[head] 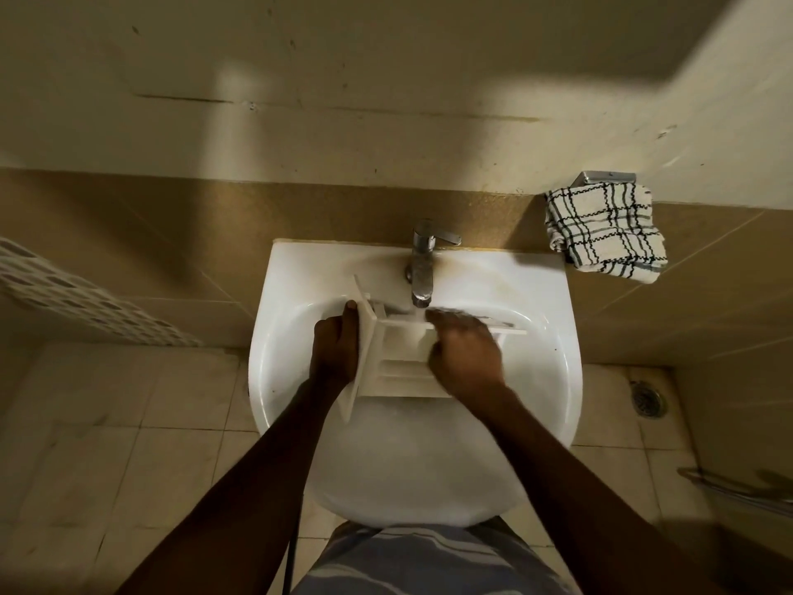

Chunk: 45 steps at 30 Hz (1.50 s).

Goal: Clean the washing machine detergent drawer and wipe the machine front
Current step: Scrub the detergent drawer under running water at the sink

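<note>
Two bare hands work over a white sink (553,337) in a bathroom. The left hand (337,350) grips the front panel of the detergent drawer (401,362), with its fingers curled round the panel's edge and one fingertip poking up at the top. The right hand (465,358) is bunched up and pressed down on the drawer's compartments. It looks blurry, so I think it is rubbing. I cannot tell if its fingers pinch a brush or sponge, because they are tucked under the hand.

The white drawer is held in the sink bowl, right under the spout of the metal tap (422,268). I cannot tell if water is running.

I think the step now is scrubbing the drawer. To do it well, the left hand should hold the panel tight so the drawer does not slip on the wet bowl. The right hand should rub into each corner and along the thin walls between the compartments, where old soap hides. Tipping the drawer lets dirty water run out.

A checked cloth (605,229) hangs on a metal holder on the wall, well apart from the hands. It could be good for wiping the machine front later.

No words or brand names can be read anywhere
</note>
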### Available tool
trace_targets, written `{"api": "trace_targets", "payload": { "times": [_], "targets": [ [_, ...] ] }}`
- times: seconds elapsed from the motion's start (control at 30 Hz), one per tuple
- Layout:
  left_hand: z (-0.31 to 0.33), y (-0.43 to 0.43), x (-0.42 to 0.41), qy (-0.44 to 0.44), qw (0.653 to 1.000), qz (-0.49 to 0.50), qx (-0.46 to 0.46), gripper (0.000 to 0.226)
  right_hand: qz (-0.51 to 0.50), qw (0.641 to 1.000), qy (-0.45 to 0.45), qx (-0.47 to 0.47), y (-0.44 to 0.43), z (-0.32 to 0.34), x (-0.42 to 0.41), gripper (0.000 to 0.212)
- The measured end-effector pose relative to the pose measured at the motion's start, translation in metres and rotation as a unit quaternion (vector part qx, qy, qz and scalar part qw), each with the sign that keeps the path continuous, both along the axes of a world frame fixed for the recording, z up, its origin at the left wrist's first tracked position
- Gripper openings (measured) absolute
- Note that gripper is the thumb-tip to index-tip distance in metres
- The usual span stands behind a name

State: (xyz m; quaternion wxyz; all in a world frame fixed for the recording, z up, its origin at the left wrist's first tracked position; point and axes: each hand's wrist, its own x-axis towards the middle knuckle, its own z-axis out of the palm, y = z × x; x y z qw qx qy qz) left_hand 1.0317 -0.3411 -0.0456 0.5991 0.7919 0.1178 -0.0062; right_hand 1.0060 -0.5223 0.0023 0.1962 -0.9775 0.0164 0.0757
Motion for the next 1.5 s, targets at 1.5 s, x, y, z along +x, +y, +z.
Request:
{"api": "trace_targets", "payload": {
  "times": [1.5],
  "targets": [
    [-0.027,0.005,-0.045,0.2,0.888,0.024,-0.413,0.045,0.014,0.995,0.018,-0.095,-0.005,-0.064,-0.018,0.07]
  ]
}}
